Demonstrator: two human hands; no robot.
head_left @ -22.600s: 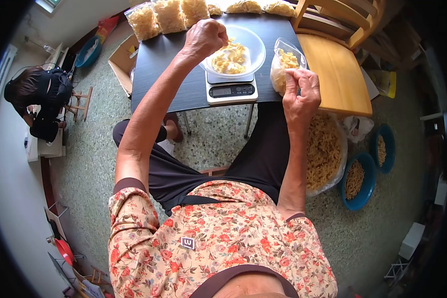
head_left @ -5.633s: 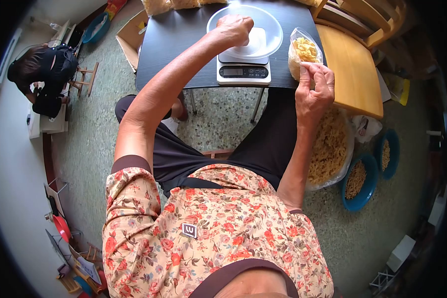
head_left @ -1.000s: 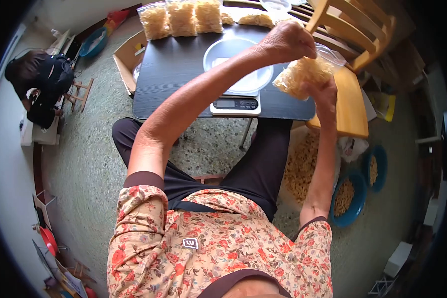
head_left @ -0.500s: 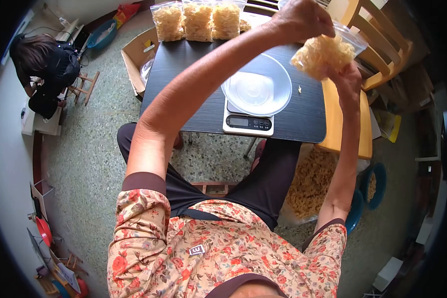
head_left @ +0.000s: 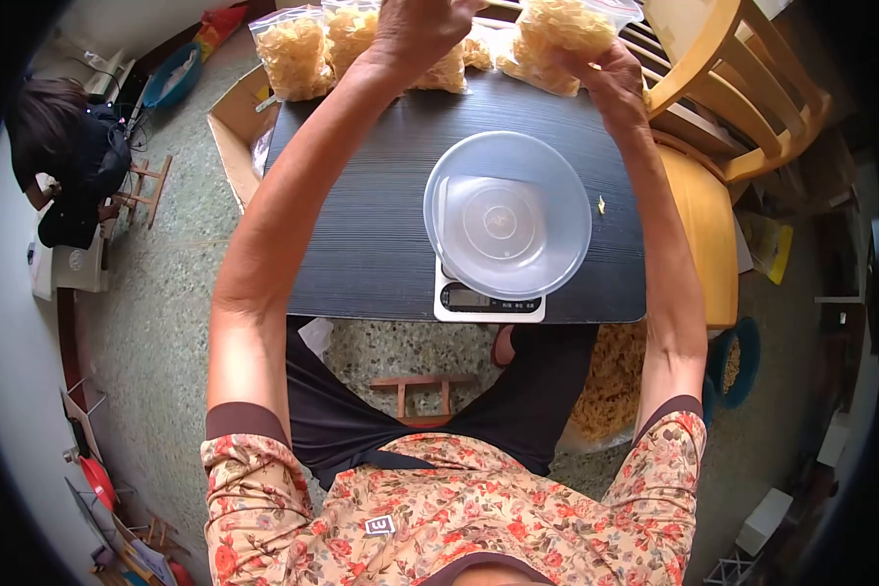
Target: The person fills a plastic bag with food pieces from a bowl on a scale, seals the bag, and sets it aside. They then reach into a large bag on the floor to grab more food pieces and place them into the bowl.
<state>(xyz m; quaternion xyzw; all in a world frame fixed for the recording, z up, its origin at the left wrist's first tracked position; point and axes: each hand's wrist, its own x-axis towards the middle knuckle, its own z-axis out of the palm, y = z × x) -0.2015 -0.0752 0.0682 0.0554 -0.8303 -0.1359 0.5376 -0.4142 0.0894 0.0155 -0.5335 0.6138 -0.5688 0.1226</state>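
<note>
My right hand [head_left: 615,83] holds a clear zip bag of pale yellow dried pieces [head_left: 562,39] at the far right of the dark table [head_left: 361,225]. Over the row of filled bags at the back is my left hand [head_left: 425,29], its fingers bent near the top edge of the view; what they hold, if anything, I cannot make out. Filled bags [head_left: 293,57] stand at the back left. A clear round plastic bowl [head_left: 503,220] rests on the white scale [head_left: 488,311] near the table's front edge. One small loose piece [head_left: 602,205] lies right of the bowl.
A wooden chair [head_left: 698,225] adjoins the table's right side. Below it is a large bag of dried pieces [head_left: 606,386], beside blue basins [head_left: 737,361]. A cardboard box [head_left: 230,127] stands at the left. Another person [head_left: 68,146] sits farther left.
The bag in my right hand has moved left and away, down beside the other bags. My left hand has left its top and moved left. The view has shifted, with the bowl now lower.
</note>
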